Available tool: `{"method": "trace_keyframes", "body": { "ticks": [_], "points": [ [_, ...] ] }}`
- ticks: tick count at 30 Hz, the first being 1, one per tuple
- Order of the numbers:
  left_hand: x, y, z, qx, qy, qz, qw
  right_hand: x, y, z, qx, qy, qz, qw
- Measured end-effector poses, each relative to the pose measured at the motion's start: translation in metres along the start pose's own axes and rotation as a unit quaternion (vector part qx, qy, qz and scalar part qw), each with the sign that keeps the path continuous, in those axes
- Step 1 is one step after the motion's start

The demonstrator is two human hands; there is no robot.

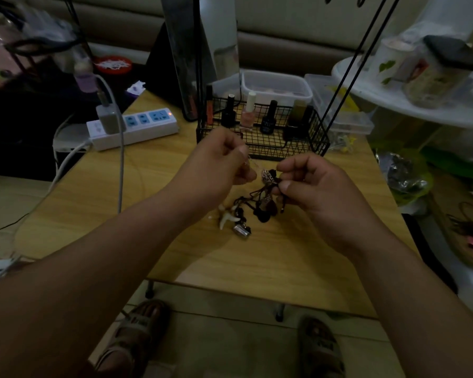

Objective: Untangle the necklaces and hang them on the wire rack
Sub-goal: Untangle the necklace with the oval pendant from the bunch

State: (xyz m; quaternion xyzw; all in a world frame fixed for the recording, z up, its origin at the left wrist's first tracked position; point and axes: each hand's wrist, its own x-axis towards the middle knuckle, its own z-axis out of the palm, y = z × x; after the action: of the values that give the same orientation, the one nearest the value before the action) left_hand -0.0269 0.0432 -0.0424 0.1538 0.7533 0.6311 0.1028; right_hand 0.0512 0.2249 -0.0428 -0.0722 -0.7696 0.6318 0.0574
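Black necklaces [261, 212] pinched: left hand [216, 162], right hand [317, 192].

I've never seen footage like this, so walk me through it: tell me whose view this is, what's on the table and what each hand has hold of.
There is no machine here: a person works bare-handed, and the single picture comes from a camera worn on their head, looking down. The left hand pinches a thin pale strand of the tangled necklaces. The right hand has its grip on their dark cords, and the pendants hang down toward the wooden table. Behind stands the black wire rack, its basket holding nail polish bottles. A white power strip lies to the left.
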Motion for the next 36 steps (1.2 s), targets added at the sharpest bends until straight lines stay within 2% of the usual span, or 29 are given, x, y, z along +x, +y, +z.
{"method": "trace_keyframes", "body": {
  "ticks": [2, 8, 12, 17, 20, 22, 26, 30, 32, 36],
  "points": [
    [0.0, 0.001, 0.0, -0.009, -0.016, -0.013, 1.0, 0.001, 0.001, -0.001, 0.051, -0.003, 0.005, 0.999],
    [-0.009, -0.005, 0.002, 0.165, -0.115, 0.083, 0.976, 0.001, -0.002, -0.005, 0.12, -0.017, -0.002, 0.993],
    [-0.012, -0.005, 0.006, 0.14, -0.139, 0.063, 0.978, 0.0, -0.006, -0.005, 0.128, -0.027, -0.005, 0.991],
    [-0.012, 0.0, 0.001, 0.092, -0.152, 0.025, 0.984, 0.003, -0.003, -0.007, 0.078, 0.01, -0.014, 0.997],
    [-0.01, -0.003, -0.001, 0.06, -0.157, 0.012, 0.986, 0.001, -0.001, -0.006, 0.001, 0.047, -0.022, 0.999],
    [-0.009, -0.005, -0.002, 0.051, -0.158, 0.007, 0.986, -0.002, -0.001, -0.005, -0.024, 0.031, -0.009, 0.999],
    [-0.008, -0.004, -0.001, 0.048, -0.15, 0.007, 0.988, -0.008, -0.003, -0.002, -0.01, -0.052, 0.018, 0.998],
    [-0.009, -0.007, -0.002, 0.231, -0.089, 0.127, 0.961, -0.008, -0.003, 0.0, -0.076, -0.034, 0.009, 0.996],
    [-0.01, -0.005, -0.001, 0.22, -0.078, 0.136, 0.963, -0.007, -0.003, 0.0, -0.107, -0.032, 0.003, 0.994],
    [-0.007, -0.001, -0.004, 0.133, -0.109, 0.073, 0.983, -0.008, -0.001, 0.002, -0.159, -0.047, -0.017, 0.986]
  ]
}}
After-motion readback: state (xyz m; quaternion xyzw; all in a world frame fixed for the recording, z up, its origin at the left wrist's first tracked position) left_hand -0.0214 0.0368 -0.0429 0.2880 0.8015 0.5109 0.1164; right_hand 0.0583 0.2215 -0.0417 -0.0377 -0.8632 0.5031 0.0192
